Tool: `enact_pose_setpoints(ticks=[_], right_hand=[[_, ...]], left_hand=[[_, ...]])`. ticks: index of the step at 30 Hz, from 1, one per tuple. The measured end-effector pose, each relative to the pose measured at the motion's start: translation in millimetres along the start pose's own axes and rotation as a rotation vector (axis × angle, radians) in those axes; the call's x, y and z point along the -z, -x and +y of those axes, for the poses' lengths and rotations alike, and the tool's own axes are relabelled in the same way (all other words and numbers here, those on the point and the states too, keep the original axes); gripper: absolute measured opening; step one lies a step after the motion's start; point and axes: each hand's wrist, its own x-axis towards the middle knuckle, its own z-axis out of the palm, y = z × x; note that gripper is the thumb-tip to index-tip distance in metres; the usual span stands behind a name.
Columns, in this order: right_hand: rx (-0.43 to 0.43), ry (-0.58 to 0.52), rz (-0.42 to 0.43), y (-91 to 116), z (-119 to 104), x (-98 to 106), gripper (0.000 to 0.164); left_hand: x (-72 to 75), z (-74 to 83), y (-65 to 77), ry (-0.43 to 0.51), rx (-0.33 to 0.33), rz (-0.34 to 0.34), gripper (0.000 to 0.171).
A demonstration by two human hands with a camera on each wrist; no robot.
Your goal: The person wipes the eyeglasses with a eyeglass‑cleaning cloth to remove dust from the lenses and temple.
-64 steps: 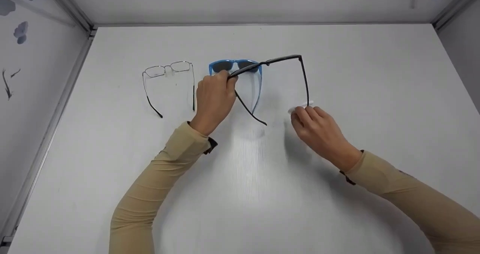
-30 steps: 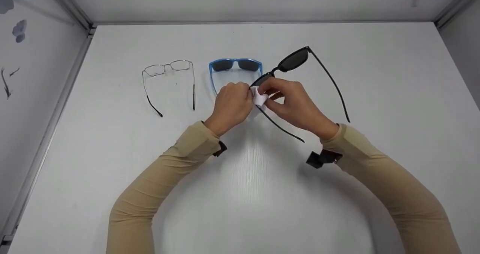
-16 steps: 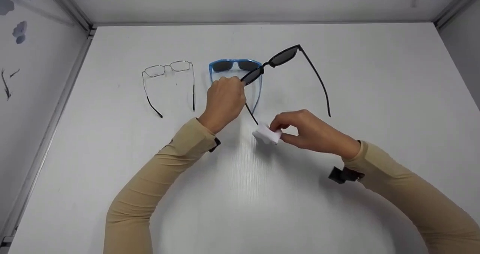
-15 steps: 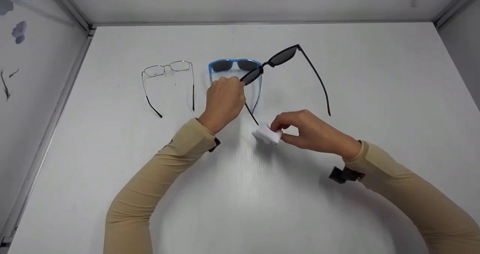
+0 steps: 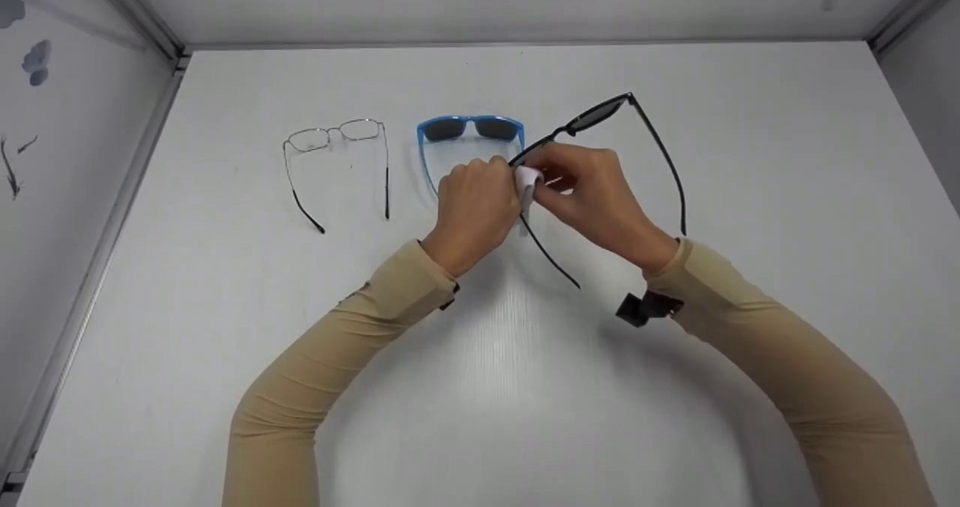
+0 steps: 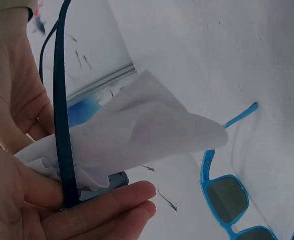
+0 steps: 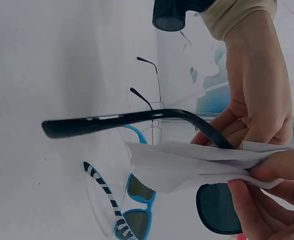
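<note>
Above the table, my left hand (image 5: 480, 207) grips a pair of black sunglasses (image 5: 598, 115) by the end of the frame near one hinge. Their two arms are unfolded, and the far lens tilts up to the right. My right hand (image 5: 600, 196) pinches a white cloth (image 5: 528, 181) against the lens beside the left fingers. In the left wrist view the cloth (image 6: 147, 130) hangs past a black temple arm (image 6: 62, 110). The right wrist view shows the cloth (image 7: 182, 165) folded between thumb and fingers, with the other dark lens (image 7: 219, 210) below; the wiped lens is hidden.
Blue-framed sunglasses (image 5: 446, 129) lie unfolded on the white table (image 5: 480, 417) behind the hands, partly hidden by the left hand. Thin metal-framed glasses (image 5: 387, 196) with dark arm tips lie to their left. Low walls border the table at the back and the sides.
My right hand has brought the cloth up from the lower temple arm to the lens near my left hand. The black sunglasses have shifted right and turned more edge-on.
</note>
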Motion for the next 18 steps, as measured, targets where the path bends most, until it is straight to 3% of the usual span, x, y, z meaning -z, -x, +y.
enact_pose_setpoints(ticks=[6,12,18], right_hand=[[0.09,0.005,-0.169,18,4,1,0.027],[0.212,0.135,-0.338,50,7,6,0.027],[0.28,0.294,-0.388,76,11,13,0.03]], left_hand=[[1.4,-5.7,-3.4,-0.007,0.008,0.015,0.025],[4.1,-19.7,-6.0,-0.007,-0.004,0.081,0.03],[8.1,-30.2,-9.7,-0.016,-0.017,0.176,0.037]])
